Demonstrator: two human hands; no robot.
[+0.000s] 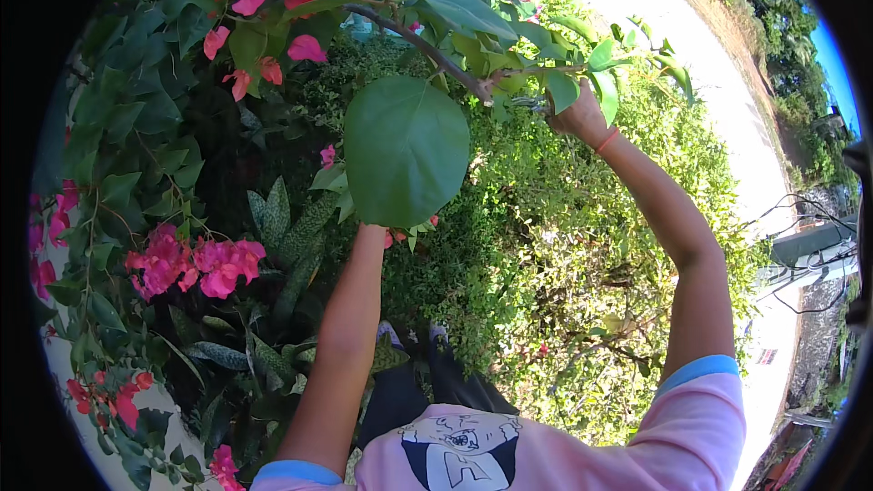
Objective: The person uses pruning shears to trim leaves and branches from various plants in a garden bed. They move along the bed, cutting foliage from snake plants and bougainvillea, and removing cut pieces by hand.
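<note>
My right hand is raised at the upper right, gripping what look like metal pruning shears; leaves partly hide the tool and fingers. Its blades are just beside the blunt cut end of a woody bougainvillea branch. A thin leafy side shoot runs from that end across the top of my hand. One large green leaf hangs close to the camera and covers my left hand. Only the left forearm shows below it, with small pink-red bracts beside the wrist.
Pink bougainvillea clusters hang on the left. Mottled, upright snake-plant leaves stand beneath them. A dense small-leaved hedge spreads in front of my body. Beyond it runs a bright paved strip, with a post and loose wires at right.
</note>
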